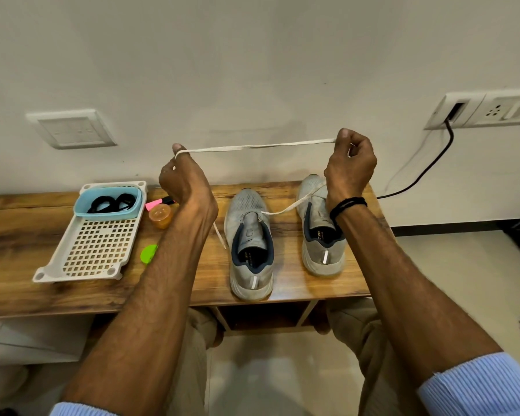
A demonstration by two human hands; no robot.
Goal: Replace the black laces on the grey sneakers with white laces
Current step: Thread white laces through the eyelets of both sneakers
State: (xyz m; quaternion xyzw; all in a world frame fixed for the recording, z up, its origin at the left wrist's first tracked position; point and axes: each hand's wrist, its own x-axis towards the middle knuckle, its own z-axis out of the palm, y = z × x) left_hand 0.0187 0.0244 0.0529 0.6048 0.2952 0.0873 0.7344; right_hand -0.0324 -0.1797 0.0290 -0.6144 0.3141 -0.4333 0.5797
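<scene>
blue tub [108,216] w/ black laces [111,203], on white tray [93,250]

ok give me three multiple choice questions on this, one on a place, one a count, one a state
1. Where are the black laces?
A. in the blue tub
B. threaded in a shoe
C. on the floor

2. How many sneakers stand on the table?
A. one
B. two
C. three

3. How is the white lace between the left hand and right hand?
A. stretched out in a line
B. tied in a bow
C. bunched in a heap

Answers:
1 A, the black coils lie inside the tub.
2 B, two grey ones stand side by side.
3 A, each hand pinches it and it runs nearly straight between them.
</scene>
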